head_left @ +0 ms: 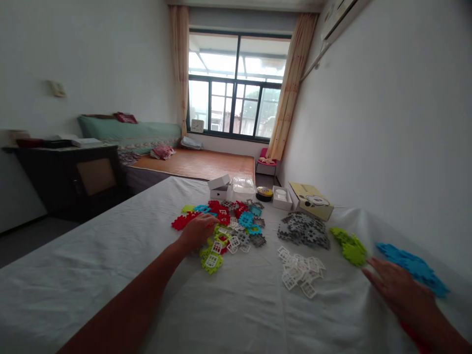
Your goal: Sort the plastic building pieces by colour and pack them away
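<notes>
My left hand (199,230) is over the near left side of a mixed pile of plastic building pieces, fingers curled down and together; what they grip is hidden. About it lie red pieces (181,221), blue pieces (246,220), lime-green pieces (209,263) and white window-frame pieces (233,243). Off to the right, my right hand (400,281) has its fingers stretched out, holding nothing visible. It is between a row of lime-green pieces (350,249) and a heap of blue interlocking pieces (413,265). Something red (413,337) shows partly beneath my right forearm.
A grey heap of pieces (304,230) and a group of white window frames (299,270) lie mid-table on the white cloth (236,314). Along the far edge stand a white box (220,188), a clear tray (244,186), a round black-and-yellow tin (264,193) and a yellow carton (309,200).
</notes>
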Demonstrator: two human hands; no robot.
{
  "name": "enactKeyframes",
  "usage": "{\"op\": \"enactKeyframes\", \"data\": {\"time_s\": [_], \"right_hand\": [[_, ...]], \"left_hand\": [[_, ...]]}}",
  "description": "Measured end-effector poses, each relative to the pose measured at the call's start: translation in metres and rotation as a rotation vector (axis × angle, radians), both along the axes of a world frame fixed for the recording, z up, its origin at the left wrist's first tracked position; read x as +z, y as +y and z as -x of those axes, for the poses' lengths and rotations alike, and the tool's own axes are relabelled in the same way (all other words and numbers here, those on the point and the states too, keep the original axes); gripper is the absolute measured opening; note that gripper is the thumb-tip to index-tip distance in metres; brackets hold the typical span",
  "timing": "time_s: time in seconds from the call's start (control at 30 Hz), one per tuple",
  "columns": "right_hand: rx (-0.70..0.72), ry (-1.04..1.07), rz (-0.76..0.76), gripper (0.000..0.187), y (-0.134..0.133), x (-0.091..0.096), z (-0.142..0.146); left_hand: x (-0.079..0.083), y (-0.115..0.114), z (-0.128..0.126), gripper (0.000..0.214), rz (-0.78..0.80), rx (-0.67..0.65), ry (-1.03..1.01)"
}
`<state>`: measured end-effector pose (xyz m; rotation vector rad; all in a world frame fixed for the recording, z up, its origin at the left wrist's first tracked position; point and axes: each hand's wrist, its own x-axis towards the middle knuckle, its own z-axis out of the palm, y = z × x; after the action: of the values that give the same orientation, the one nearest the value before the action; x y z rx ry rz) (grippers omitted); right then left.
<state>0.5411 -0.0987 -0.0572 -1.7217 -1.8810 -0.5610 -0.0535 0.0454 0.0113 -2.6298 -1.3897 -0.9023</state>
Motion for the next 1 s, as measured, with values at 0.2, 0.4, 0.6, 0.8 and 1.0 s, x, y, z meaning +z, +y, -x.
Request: {"op": "enactKeyframes", "data": {"time_s": [0.2,0.4,0.6,0.8,1.0], "right_hand": [[0.227,-0.090,0.233,0.037,0.041,0.071,0.177],[0.536,-0.002,0.336,0.024,0.055,0.084,0.271],[0.598,0.289,0.231,0.030,0.047,0.055,0.313],[0.602,0.554,0.310,0.011,0.041,0.048,0.311],[0.425,0.397,0.330,0.023,0.056,0.060,0.255]], "left_hand": [[-0.014,-0.025,-0.047,0.038,0.037,-0.184,0.225],[-0.012,-0.029,-0.048,0.022,0.010,-0.175,0.252],[-0.001,-0.040,-0.057,0.027,-0.010,-0.237,0.060],[-0.006,-0.058,-0.078,0.023,0.162,-0.363,-0.085],[-0.006,-0.043,-0.063,0.023,0.113,-0.217,-0.116]]}}
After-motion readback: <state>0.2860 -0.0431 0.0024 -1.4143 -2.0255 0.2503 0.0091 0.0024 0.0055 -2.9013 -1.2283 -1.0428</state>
